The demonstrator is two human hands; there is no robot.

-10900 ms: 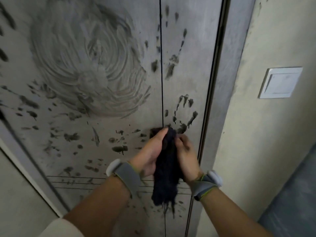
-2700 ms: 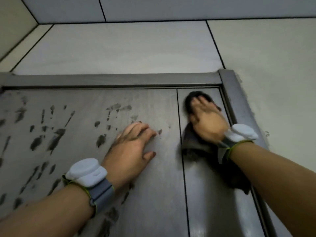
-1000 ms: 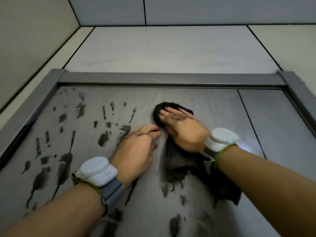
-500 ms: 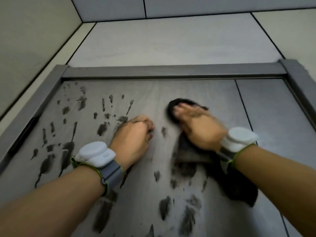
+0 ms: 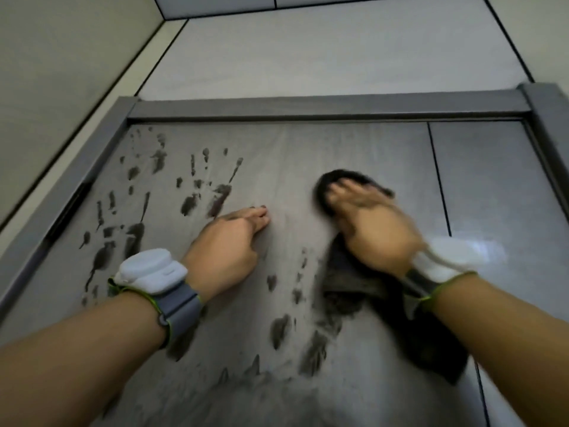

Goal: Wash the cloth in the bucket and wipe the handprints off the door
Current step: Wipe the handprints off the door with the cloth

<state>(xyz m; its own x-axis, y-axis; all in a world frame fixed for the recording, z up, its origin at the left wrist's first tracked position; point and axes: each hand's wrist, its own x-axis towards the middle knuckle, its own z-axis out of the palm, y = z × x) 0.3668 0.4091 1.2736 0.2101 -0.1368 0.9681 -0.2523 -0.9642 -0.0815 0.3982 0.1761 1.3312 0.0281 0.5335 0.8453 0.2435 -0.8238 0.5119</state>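
I look up along a grey metal door (image 5: 286, 155). My right hand (image 5: 369, 229) presses a dark cloth (image 5: 348, 285) flat against the door's upper middle; the hand is blurred with motion and the cloth hangs down under my wrist. My left hand (image 5: 228, 245) rests on the door to the left of it, fingers curled, holding nothing. Black handprints (image 5: 197, 192) cover the upper left of the door, and more smudges (image 5: 295, 328) lie between my forearms. The bucket is not in view.
The grey door frame (image 5: 308, 107) runs across the top and down both sides. A narrow side panel (image 5: 492, 192) on the right looks wiped and shiny. A beige wall (image 5: 61, 72) stands on the left, and pale ceiling panels (image 5: 323, 50) lie above.
My right hand with the cloth has slid to the right and slightly down across the door over the last second. The left hand's fingers have curled in while it stays braced on the door.
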